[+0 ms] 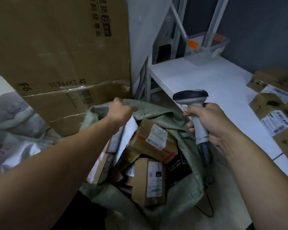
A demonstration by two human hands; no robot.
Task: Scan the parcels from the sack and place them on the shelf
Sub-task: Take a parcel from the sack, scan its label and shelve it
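A green woven sack (158, 113) stands open on the floor in the middle, filled with several cardboard parcels (148, 180) and a white mailer (126, 135). My left hand (120, 110) reaches over the sack's far rim and grips the fabric edge there. My right hand (208, 120) grips the handle of a grey barcode scanner (192, 103), held upright above the sack's right side, its dark head pointing left. To the right runs the white shelf (206, 80), with several small labelled cardboard boxes (273, 113) on its right part.
A large SF Express carton (60, 55) stands behind the sack at the left. Grey plastic bags (12, 117) lie at far left. A clear plastic bin (204, 47) sits at the shelf's back. The scanner cable (208, 206) hangs down beside the sack.
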